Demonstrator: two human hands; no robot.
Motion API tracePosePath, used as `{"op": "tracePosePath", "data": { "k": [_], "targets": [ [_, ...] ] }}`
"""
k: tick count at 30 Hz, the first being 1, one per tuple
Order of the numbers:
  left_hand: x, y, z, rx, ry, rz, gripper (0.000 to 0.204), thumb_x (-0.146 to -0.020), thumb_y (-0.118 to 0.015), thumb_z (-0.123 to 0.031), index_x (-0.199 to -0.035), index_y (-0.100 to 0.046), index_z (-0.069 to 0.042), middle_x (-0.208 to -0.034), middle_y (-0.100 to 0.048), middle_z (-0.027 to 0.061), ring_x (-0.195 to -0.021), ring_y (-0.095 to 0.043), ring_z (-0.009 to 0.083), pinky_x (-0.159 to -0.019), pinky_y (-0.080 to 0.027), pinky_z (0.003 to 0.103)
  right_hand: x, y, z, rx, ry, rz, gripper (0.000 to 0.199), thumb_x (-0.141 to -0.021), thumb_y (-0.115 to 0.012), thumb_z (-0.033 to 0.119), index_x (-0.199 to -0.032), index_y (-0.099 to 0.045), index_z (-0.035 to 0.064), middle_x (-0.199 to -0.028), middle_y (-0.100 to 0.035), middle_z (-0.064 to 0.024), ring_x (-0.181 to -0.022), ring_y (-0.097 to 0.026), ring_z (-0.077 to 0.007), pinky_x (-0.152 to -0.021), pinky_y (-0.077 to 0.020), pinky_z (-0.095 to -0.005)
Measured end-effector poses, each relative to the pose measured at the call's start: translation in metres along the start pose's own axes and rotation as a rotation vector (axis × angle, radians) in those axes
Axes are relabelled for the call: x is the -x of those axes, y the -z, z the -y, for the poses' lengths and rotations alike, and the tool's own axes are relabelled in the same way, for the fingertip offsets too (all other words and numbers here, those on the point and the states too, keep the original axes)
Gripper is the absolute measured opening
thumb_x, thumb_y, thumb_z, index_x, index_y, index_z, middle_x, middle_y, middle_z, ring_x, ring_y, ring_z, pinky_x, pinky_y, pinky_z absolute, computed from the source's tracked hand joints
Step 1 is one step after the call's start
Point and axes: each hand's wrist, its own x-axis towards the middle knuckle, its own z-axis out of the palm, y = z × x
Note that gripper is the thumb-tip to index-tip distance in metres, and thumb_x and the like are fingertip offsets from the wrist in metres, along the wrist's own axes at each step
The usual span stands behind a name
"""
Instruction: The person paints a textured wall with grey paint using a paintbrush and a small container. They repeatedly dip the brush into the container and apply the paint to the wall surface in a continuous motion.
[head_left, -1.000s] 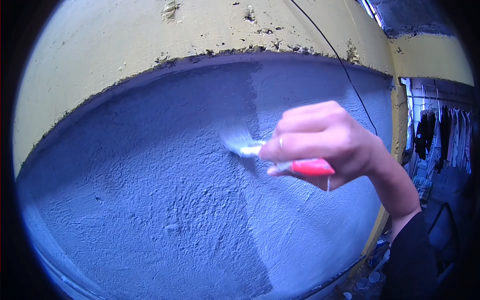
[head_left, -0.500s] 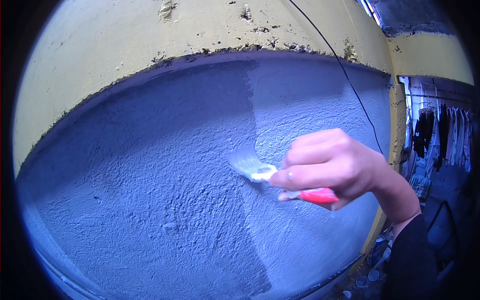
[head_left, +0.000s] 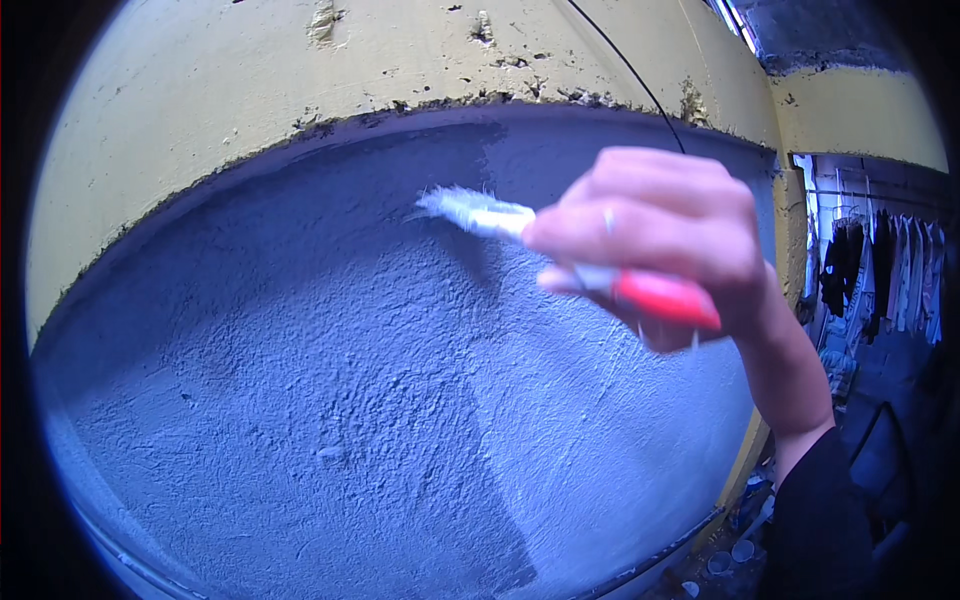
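My right hand [head_left: 660,235] is closed round a paintbrush [head_left: 665,297] with a red handle and pale, paint-coated bristles. The bristles point left, in front of the upper part of a rough plastered wall [head_left: 300,380]; whether they touch it I cannot tell. A darker, wet-looking coat covers the wall's left side. On the right, behind my hand, the plaster is lighter, and a fairly straight upright border divides the two. Below the bristles falls the brush's shadow. My left hand is out of the picture.
A yellow beam [head_left: 230,90] with a chipped lower edge runs above the plaster. From it hangs a thin black cable [head_left: 625,60]. At the right, clothes [head_left: 905,265] hang on a rail past a yellow post [head_left: 790,235]. Cups [head_left: 742,550] and clutter lie low at the right.
My right hand has carried the paintbrush upward, from mid-wall to near the top of the plaster. The dark coat reaches slightly farther right beside the border's middle, though the hand partly hides it.
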Motion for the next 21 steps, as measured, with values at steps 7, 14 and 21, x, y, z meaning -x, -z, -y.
{"op": "tracePosePath", "data": {
  "k": [7,14,21],
  "targets": [
    [0.006,0.006,-0.004,-0.099,0.022,-0.002,0.087,-0.063,-0.096,-0.01,-0.137,-0.052,0.003,-0.129,-0.06,0.0161,-0.118,-0.058,0.0306,-0.105,-0.045,0.044,0.039,-0.031,0.046,-0.27,-0.111,0.211,0.018,-0.069,-0.066,0.002,-0.086,-0.06,0.005,-0.071,-0.05,-0.0055,-0.061,-0.056,-0.0231,-0.053,-0.0481,-0.0364],
    [0.009,0.001,-0.017,-0.037,0.077,-0.036,0.087,-0.062,-0.096,-0.01,-0.137,-0.052,0.003,-0.131,-0.059,0.0176,-0.12,-0.057,0.0307,-0.108,-0.043,0.044,0.026,-0.011,0.041,-0.39,-0.171,0.308,0.018,-0.069,-0.069,0.001,-0.086,-0.061,0.0043,-0.07,-0.054,-0.0053,-0.062,-0.06,-0.0236,-0.055,-0.051,-0.0393],
    [0.008,0.001,-0.01,-0.04,0.059,0.013,0.09,-0.061,-0.096,-0.01,-0.138,-0.051,0.003,-0.129,-0.06,0.0176,-0.119,-0.059,0.0309,-0.106,-0.046,0.045,0.001,-0.016,-0.005,-0.026,-0.025,0.098,0.015,-0.075,-0.069,0.003,-0.088,-0.064,0.0067,-0.074,-0.063,-0.0073,-0.068,-0.065,-0.0258,-0.06,-0.0552,-0.0367]
  ]
}}
